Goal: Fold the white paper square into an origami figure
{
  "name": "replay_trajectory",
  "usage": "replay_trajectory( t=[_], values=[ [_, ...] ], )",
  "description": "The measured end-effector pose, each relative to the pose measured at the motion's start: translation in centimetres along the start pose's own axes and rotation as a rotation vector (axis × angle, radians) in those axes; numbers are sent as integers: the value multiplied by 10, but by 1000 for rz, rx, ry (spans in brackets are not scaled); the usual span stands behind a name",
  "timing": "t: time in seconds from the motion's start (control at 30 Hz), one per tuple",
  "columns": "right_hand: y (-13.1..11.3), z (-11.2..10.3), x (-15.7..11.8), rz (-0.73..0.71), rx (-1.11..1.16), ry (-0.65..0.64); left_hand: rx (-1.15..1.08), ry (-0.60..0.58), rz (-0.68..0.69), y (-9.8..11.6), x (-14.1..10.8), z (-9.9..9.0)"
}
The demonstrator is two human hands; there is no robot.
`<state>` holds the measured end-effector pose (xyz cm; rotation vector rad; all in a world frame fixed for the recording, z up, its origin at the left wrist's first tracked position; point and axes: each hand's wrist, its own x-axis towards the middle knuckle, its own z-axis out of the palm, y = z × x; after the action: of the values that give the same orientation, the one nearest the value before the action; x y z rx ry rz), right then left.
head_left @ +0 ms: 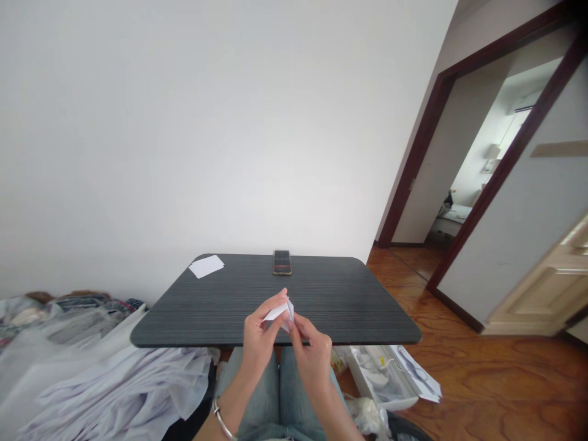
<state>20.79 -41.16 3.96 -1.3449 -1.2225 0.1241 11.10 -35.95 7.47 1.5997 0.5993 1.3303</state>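
Note:
A small piece of folded white paper (277, 312) is held up between both hands, just over the table's near edge. My left hand (263, 327) pinches it from the left, with the thumb in front and the fingers behind. From the right, my right hand (312, 343) grips the paper's lower right side between thumb and fingers. Creased flaps stand at an angle to each other; the fingers cover part of the folds. Under the hands lies the dark table (206, 318) with its grained top.
White paper sheets (206, 266) lie at the table's far left corner. A phone (282, 262) rests at the back edge by the wall. White cloth and plastic (119, 386) are heaped at the left; an open white box (386, 376) with items stands on the floor at right.

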Motion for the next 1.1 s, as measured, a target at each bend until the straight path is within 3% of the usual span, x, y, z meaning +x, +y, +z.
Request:
replay_trajectory(
  t=[0.17,0.43,0.9,1.1],
  values=[
    [-1,-1,0,20,-43,15,99,-50,99,-2,-1,-2],
    [-2,1,0,83,68,-19,227,-78,256,-2,-2,-6],
    [2,2,1,154,194,-34,300,-71,323,-2,-1,-12],
    [5,1,2,156,165,-12,115,-64,250,4,-3,-11]
  ],
)
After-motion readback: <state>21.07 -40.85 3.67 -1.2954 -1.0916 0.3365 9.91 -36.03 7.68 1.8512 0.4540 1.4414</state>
